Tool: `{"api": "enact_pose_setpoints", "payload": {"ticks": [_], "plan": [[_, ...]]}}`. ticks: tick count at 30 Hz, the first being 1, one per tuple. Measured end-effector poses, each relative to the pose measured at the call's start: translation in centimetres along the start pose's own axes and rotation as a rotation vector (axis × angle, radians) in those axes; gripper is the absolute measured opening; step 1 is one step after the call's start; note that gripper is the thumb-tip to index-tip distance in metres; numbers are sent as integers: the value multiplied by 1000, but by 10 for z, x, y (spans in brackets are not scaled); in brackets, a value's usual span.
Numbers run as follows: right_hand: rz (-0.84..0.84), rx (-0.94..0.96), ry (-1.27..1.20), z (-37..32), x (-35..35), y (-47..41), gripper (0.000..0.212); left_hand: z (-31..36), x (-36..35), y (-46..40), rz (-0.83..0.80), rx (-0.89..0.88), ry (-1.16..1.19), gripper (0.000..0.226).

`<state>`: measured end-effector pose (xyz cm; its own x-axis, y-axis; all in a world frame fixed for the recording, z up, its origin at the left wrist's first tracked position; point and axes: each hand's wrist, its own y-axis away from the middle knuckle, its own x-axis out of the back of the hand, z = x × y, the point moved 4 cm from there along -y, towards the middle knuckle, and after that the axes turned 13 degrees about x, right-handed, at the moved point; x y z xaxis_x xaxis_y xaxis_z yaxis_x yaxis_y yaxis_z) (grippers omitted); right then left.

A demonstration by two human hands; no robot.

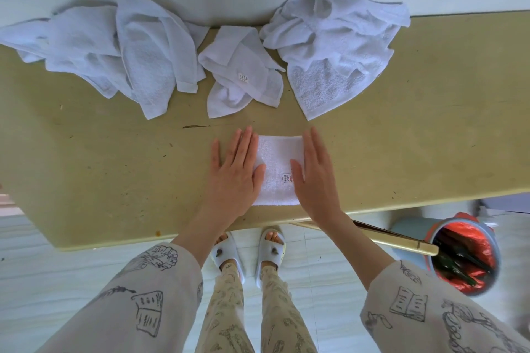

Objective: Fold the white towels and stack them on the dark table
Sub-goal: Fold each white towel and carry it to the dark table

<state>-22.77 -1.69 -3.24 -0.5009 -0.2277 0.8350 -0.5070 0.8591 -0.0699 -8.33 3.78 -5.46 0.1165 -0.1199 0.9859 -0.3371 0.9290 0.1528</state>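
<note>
Crowding far edge: unfolded towels point(160, 51).

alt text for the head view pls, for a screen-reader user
A person's left hand and right hand press flat on either side of a folded white towel near the front edge of an olive table. Unfolded white towels lie crumpled along its far edge. A bin stands on the floor to the right.

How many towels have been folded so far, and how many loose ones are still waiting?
1 folded towel, between both flat hands at the near edge. Loose: a left heap, a middle towel and a right heap; the heaps may hide more.
</note>
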Motion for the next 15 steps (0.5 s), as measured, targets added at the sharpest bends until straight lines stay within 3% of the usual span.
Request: {"api": "enact_pose_setpoints", "payload": {"ticks": [2, 5, 12, 15], "plan": [[104, -221, -169, 2, 14, -2, 37, 1, -2, 5, -4, 28, 15, 58], [-82, -457, -213, 3, 12, -6, 23, 3, -3, 13, -14, 75, 43, 58], [-243, -663, -389, -2, 2, -11, 19, 4, 0, 23, -80, 134, 53, 58], [-282, -647, -396, -11, 1, -9, 20, 0, 5, 29, -132, 129, 60, 58]]}}
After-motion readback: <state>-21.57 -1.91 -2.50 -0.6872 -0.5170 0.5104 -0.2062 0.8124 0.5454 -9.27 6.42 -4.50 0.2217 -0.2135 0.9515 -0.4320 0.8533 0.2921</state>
